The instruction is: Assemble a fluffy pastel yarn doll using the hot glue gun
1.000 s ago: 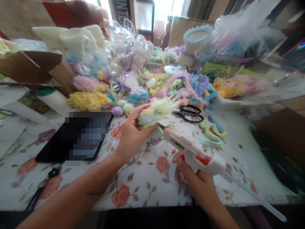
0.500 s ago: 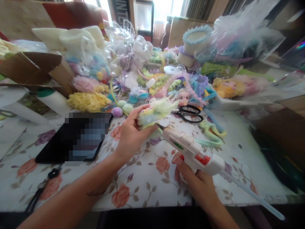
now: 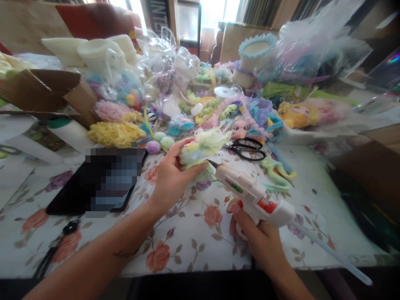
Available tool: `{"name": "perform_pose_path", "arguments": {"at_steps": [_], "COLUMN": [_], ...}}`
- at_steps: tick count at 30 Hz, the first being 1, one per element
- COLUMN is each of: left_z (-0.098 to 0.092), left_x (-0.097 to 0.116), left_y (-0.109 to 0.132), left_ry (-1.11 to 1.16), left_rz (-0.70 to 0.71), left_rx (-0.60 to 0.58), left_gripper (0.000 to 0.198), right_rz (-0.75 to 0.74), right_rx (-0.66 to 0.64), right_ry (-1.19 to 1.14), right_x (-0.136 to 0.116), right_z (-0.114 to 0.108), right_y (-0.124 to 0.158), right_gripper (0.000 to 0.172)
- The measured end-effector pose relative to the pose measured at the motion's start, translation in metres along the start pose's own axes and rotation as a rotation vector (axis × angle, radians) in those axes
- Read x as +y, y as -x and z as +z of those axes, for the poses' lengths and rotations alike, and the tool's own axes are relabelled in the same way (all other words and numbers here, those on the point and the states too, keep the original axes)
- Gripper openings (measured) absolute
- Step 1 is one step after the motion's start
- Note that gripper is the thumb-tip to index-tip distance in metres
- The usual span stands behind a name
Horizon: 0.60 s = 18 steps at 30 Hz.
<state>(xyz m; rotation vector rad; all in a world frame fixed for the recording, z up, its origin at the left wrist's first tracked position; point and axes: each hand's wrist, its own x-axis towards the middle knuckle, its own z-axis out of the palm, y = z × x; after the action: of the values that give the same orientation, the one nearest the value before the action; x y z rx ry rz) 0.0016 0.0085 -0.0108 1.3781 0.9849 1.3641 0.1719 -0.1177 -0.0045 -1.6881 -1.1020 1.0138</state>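
Gripped glue gun by fluffy bundle's edge, room over tablecloth

Right grip holds glue gun beside pastel fluff.

A head-worn camera looks forward and down across the flowered tablecloth.

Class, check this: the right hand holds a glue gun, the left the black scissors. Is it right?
No: in the head view the left hand holds a fluffy pastel piece, not the black scissors. The right hand does hold a glue gun.
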Motion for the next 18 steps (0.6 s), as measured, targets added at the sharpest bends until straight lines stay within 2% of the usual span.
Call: {"name": "perform_pose_path", "arguments": {"at_steps": [9,18], "left_z": [0.0009,0.0009], "left_x": [-0.0005,-0.0005], "left_y": [-0.0003,-0.0003], "left_ry": [0.036,-0.031], "left_rz": [-0.017,0.016], "left_rx": [0.0,0.013], "left_gripper": [0.064,0.063], "right_rz": [0.03,0.03], "right_rx": [0.008,-0.008], "right_ry": [0.023,0.015], "right_x": [-0.003,-0.002], "right_z": [0.0002,0.001], "right_y": [-0.0004,0.0008], "right_gripper": [0.046,0.042]}}
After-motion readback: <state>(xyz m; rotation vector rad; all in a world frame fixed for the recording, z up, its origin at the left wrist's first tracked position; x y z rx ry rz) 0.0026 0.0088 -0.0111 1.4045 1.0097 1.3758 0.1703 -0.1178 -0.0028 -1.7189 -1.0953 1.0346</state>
